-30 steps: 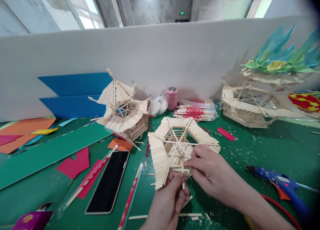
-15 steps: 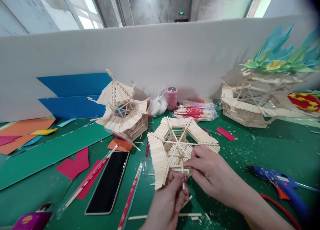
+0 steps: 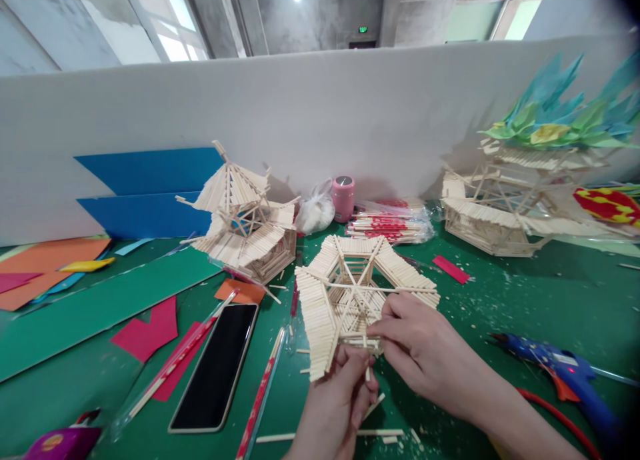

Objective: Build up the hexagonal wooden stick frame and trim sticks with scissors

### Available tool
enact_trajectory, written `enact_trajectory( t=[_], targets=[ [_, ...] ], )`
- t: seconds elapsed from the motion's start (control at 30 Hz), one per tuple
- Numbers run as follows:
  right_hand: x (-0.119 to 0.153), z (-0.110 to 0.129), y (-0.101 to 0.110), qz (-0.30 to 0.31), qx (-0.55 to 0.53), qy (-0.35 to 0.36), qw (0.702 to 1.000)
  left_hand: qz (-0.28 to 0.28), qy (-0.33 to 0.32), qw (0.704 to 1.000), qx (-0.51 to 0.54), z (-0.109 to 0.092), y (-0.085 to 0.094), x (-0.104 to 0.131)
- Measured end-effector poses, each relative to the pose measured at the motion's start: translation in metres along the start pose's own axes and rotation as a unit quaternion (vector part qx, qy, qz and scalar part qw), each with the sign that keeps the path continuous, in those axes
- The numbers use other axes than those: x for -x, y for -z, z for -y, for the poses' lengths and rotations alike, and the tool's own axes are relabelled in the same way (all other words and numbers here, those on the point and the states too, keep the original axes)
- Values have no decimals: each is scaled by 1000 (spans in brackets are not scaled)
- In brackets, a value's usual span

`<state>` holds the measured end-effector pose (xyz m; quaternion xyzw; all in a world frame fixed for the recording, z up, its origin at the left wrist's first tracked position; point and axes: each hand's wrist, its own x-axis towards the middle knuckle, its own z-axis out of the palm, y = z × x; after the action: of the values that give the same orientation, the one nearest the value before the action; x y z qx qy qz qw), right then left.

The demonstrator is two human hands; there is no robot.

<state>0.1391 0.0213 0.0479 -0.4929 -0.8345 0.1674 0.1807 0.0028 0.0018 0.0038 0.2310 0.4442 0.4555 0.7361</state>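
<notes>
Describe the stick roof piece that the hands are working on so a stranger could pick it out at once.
On the green cutting mat, between the two finished stick pavilions, look just right of the black phone. The flat hexagonal roof of pale wooden sticks sits there, pinched by the left hand and right hand. Unlike its neighbours, it is a single fan-like layer with visible spokes.

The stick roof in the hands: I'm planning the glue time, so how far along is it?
Done: most panels of the stick roof are filled. In hand: the left hand and right hand pinch its near edge, where one panel is open. Left: that gap. The glue gun lies unused.
</notes>
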Motion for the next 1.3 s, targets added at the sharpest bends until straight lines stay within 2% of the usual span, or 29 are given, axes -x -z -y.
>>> enact_trajectory(
  t=[1.3],
  targets=[
    [-1, -2, 1, -7, -4, 6, 1000, -9, 0, 1000, -10, 0, -2, 0]
  ],
)
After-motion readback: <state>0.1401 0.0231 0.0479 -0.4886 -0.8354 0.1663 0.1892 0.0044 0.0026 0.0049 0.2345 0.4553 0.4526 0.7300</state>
